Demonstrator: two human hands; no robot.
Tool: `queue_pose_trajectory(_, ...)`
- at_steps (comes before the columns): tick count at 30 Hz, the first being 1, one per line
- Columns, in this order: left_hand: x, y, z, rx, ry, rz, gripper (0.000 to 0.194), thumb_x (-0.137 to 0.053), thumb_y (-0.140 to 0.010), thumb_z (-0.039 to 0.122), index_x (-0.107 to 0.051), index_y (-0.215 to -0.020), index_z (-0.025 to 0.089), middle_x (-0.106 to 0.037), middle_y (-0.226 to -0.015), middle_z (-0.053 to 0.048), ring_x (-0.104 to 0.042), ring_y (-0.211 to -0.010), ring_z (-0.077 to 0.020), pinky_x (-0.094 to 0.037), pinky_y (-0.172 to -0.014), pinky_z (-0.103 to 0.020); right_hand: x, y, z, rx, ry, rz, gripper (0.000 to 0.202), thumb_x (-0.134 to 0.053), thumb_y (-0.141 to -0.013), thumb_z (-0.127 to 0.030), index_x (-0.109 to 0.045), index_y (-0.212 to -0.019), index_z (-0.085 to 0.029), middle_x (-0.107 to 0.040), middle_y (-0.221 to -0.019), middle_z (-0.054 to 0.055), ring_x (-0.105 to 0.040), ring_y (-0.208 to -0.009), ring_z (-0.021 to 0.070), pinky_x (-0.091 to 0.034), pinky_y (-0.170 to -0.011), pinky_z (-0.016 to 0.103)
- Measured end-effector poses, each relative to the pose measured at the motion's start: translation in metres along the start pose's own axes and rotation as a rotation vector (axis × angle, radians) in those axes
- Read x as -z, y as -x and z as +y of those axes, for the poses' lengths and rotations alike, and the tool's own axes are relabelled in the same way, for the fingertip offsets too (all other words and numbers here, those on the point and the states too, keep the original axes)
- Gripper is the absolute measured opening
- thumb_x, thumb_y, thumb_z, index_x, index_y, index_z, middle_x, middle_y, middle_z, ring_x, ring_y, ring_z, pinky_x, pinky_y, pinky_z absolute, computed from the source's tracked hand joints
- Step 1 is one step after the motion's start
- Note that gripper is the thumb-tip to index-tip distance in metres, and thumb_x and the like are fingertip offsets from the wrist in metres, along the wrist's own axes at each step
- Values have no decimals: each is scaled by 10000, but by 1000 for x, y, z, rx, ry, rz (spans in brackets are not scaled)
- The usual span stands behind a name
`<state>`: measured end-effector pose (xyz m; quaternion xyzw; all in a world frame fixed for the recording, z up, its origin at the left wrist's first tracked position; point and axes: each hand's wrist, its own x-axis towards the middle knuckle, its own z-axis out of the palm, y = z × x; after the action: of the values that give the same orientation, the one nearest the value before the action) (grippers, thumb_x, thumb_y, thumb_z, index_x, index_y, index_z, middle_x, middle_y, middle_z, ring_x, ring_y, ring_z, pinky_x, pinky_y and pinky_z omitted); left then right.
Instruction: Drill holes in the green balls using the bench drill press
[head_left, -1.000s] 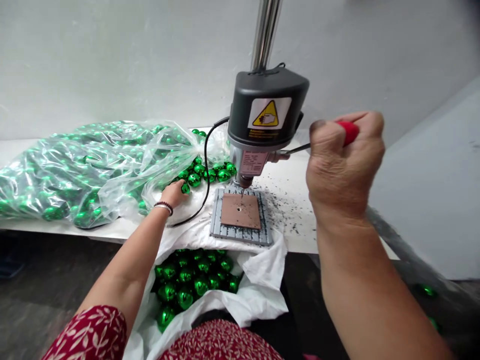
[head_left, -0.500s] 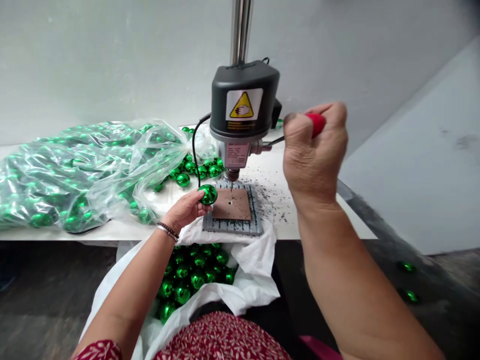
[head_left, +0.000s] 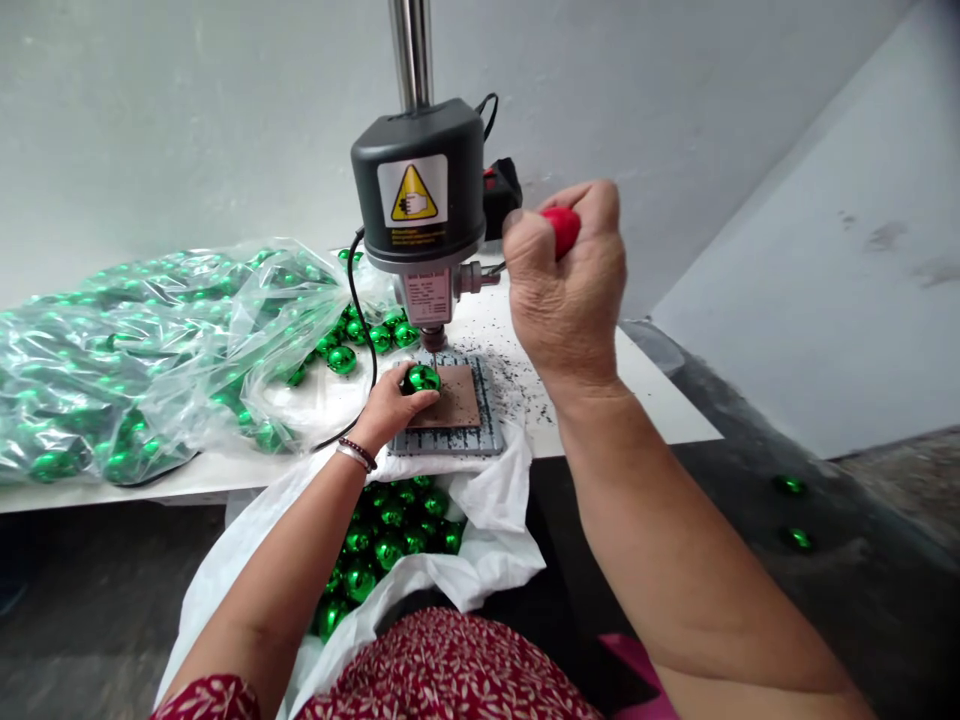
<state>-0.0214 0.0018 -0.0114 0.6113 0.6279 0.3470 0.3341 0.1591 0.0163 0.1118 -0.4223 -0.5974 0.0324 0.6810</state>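
Note:
A shiny green ball [head_left: 425, 378] is held between the fingers and thumb of my left hand [head_left: 394, 402]. It is over the left part of a brown board [head_left: 456, 400], just below the chuck of a small bench drill press [head_left: 420, 190]. My right hand [head_left: 574, 290] is wrapped round the red knob [head_left: 562, 231] of the drill's feed lever, to the right of the machine. The board lies on the drill's grey slotted base [head_left: 487, 438]. The ball partly hides the drill bit.
A clear plastic bag [head_left: 187, 340] full of green balls covers the table's left side, with loose balls [head_left: 342, 360] beside it. More balls [head_left: 388, 550] lie in a white cloth sack [head_left: 491, 570] on my lap. Dark shavings [head_left: 517, 375] litter the table. Two balls [head_left: 799, 540] lie on the floor.
My left hand has brought the green ball from the board's left edge to beneath the drill chuck. My right hand still grips the lever knob. The whole view has shifted.

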Motion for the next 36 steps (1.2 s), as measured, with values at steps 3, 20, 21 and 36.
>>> queue_pose_trajectory(3,-4,-2,2,-32,-81,9,464,-783,-695,302,-678,-1125,163,-695,-1084,-64,-622,-1037,-242,-475,-985,-383,2,-1,0,-11,21,-28,308,-448,-954,-473,-419,-873,-178,-419,-745,-49,-419,-630,-10,-462,-668,153)
queue_pose_trajectory(20,-10,7,-8,-91,-101,-16,569,-672,-837,381,-567,-1361,185,-676,-1240,-85,-603,-1183,-249,-442,-1059,-367,2,-2,-12,-77,6,-1,205,-543,-902,-286,-393,-830,-167,-393,-723,-66,-362,-616,-16,-371,-640,130)
queue_pose_trajectory(21,-12,7,-7,-75,-103,-10,578,-680,-829,384,-565,-1364,198,-689,-1209,-71,-618,-1152,-246,-457,-1038,-366,2,-2,-11,-71,5,11,203,-543,-902,-285,-396,-830,-164,-392,-720,-68,-358,-616,-19,-365,-636,126)
queue_pose_trajectory(36,-26,-8,-19,-102,-35,-19,683,-829,-671,279,-639,-1326,238,-688,-1281,-67,-611,-1177,-265,-463,-1070,-412,2,0,-12,-62,7,13,178,-534,-896,-232,-389,-818,-164,-422,-732,-61,-397,-650,-1,-388,-668,164)
